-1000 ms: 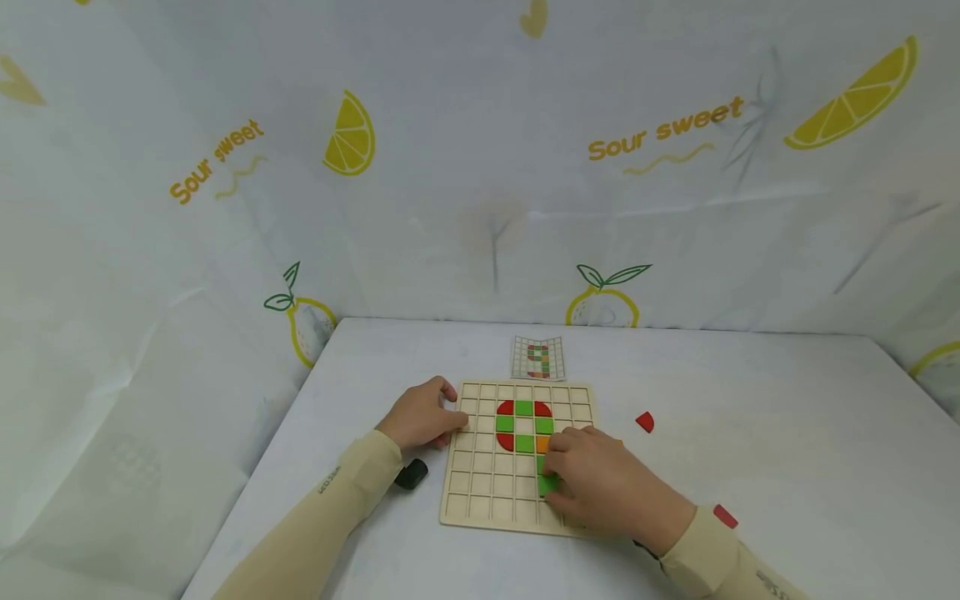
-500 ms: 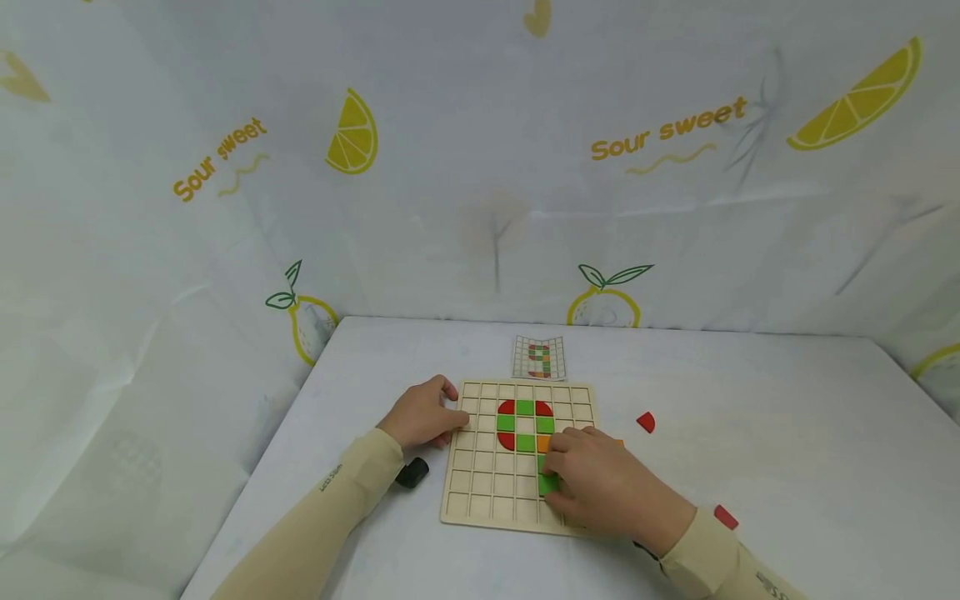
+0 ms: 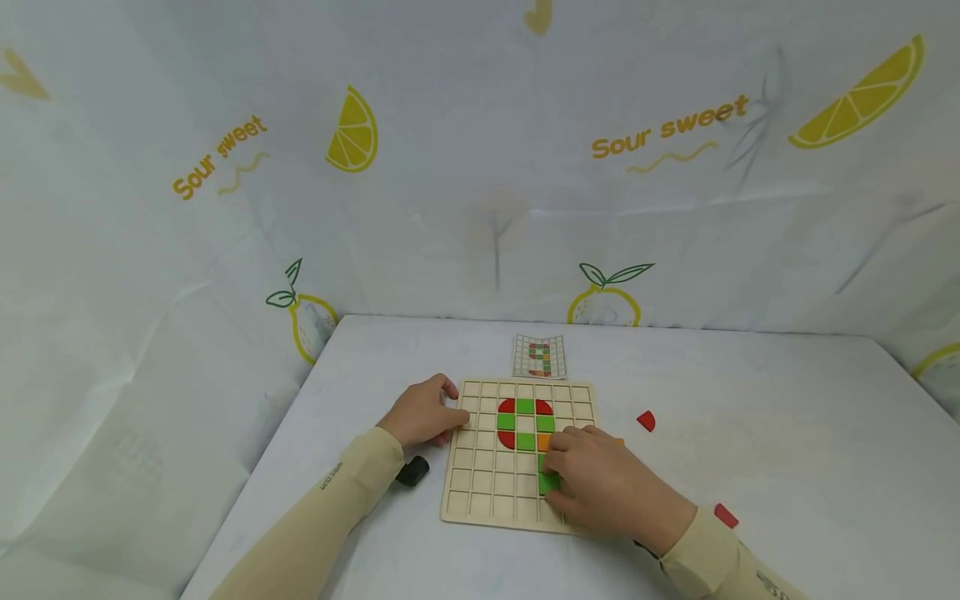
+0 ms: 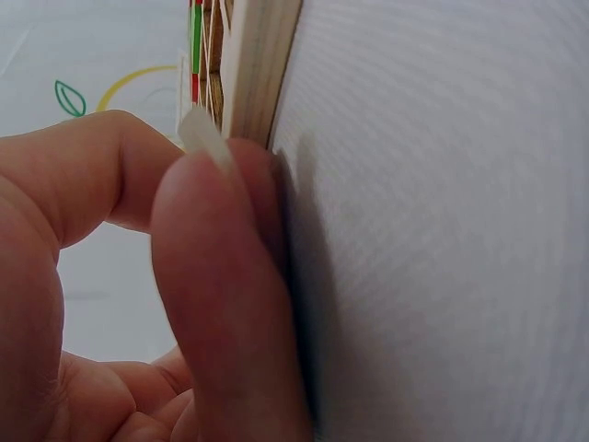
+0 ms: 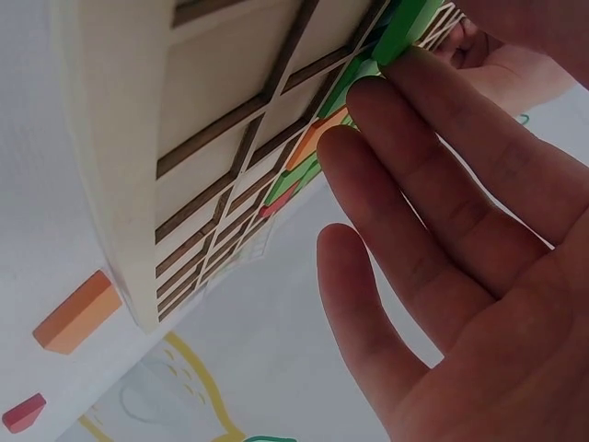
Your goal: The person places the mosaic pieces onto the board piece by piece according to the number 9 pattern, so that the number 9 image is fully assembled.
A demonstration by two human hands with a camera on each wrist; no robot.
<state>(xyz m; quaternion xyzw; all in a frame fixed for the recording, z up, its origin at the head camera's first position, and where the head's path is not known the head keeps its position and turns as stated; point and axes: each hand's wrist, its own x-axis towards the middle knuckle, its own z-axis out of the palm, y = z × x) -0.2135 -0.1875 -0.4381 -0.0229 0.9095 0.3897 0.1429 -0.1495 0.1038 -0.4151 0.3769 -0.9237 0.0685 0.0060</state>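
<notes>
A pale wooden grid board (image 3: 480,483) lies flat, with red, green and orange tiles set in some of its squares. At its left edge my left hand (image 3: 420,414) holds on, the thumb at the rim and the fingers bent; the left wrist view shows the fingertips against the board's side. My right hand (image 3: 600,479) reaches over the board's lower right part. Its index finger and thumb pinch a green square tile (image 5: 409,26), which looks slightly tilted in the right wrist view. The thumb's tip is out of that view, and the palm hides several squares.
Behind the board lies a printed pattern card (image 3: 520,362). To the right are a red quarter-round piece (image 3: 647,421), another red piece (image 3: 725,516) and an orange block (image 5: 78,313), mostly hidden by the hand in the head view. A black object (image 3: 412,472) sits by the left wrist.
</notes>
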